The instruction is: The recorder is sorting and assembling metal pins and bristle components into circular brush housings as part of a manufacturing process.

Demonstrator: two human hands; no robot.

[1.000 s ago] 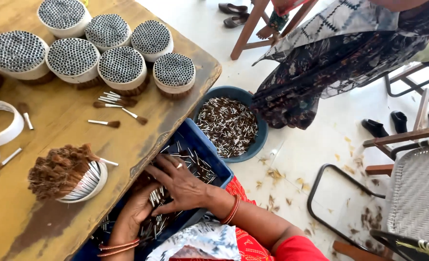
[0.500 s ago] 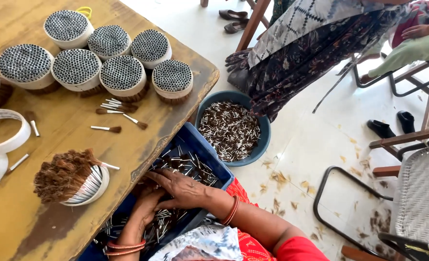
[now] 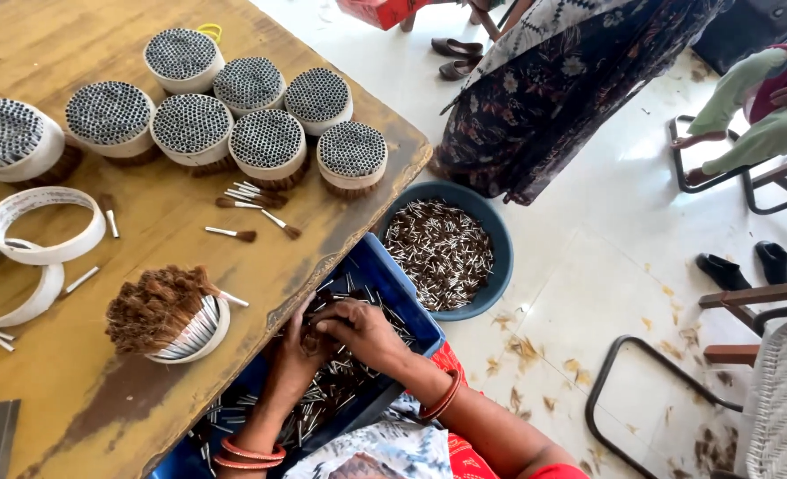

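A blue crate (image 3: 392,282) on my lap holds a heap of small brushes with metal ferrules. My left hand (image 3: 292,353) and my right hand (image 3: 363,331) are both down in the crate, fingers curled together over a bunch of the brushes (image 3: 315,321). Orange bangles ring both wrists. On the wooden table (image 3: 74,408) beside the crate, a white ring (image 3: 194,333) holds a partly filled bundle of brushes with brown bristles upward.
Several full round bundles of brushes (image 3: 267,142) stand at the table's far side, with loose brushes (image 3: 250,200) and empty white rings (image 3: 46,226) nearby. A blue basin (image 3: 500,257) of brushes sits on the floor. A person in a patterned dress (image 3: 571,89) stands close; chairs at right.
The view has shifted down and left. My two hands have drawn together in the crate, closing over a bunch of brushes. The standing person has moved further right.
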